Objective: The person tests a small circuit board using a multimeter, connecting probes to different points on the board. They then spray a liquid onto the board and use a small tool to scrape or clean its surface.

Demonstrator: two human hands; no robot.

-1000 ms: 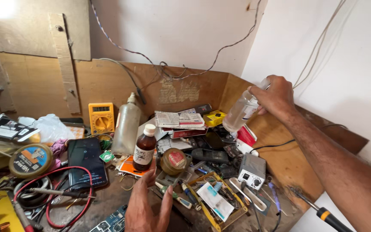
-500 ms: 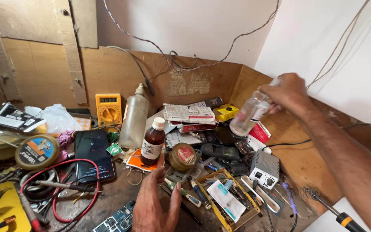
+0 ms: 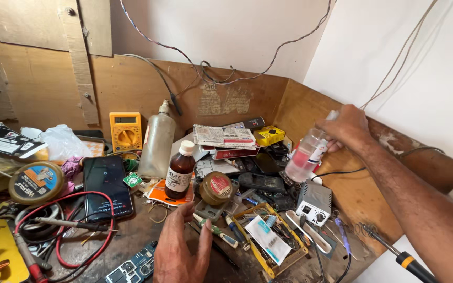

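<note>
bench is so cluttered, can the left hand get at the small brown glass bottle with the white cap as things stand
Probably yes. The left hand rests palm-down on the bench just in front of the small brown glass bottle with the white cap; nothing tall stands between them, and the hand holds nothing.

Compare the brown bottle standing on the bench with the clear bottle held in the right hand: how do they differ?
The brown bottle is dark glass, while the clear bottle is see-through. The brown bottle stands upright on the bench, untouched; the clear bottle hangs tilted in the right hand, gripped at its top. Both carry labels.
</note>
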